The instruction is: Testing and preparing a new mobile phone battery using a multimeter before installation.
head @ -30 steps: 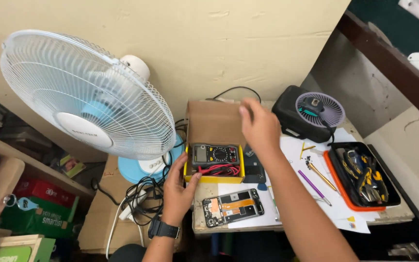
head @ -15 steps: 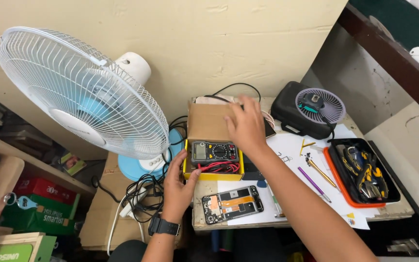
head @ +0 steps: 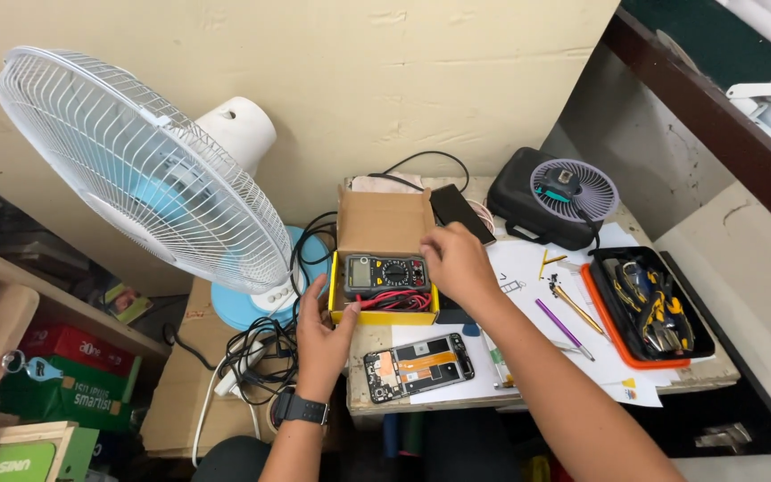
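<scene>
A big white standing fan [head: 140,178] with blue blades fills the left side, its round base beside the small tabletop [head: 377,341] and a tangle of cables [head: 256,357] below it.

At the back of the tabletop sits an open cardboard box [head: 384,223], its brown lid flap raised upright and its yellow tray in front. Inside lies a grey multimeter [head: 385,272] with a dial, and coiled red and black test leads [head: 394,302] rest along the tray's front edge.

To the right is a flat black tray with an orange rim [head: 601,308]; it holds pliers and other hand tools with blue and yellow grips [head: 649,303]. Behind it stands a black pouch [head: 515,201] with a small round desk fan [head: 573,189] lying on top.

The left hand [head: 323,344], a dark watch on its wrist, holds the box's front left corner, thumb against the yellow side, fingers curled underneath. The right hand [head: 457,263] rests at the box's right edge with fingers bent down onto it; whether they pinch anything I cannot tell.

An opened phone [head: 419,366], its back off, lies on white paper just in front of the box. A purple pen [head: 564,328] lies further right.
</scene>
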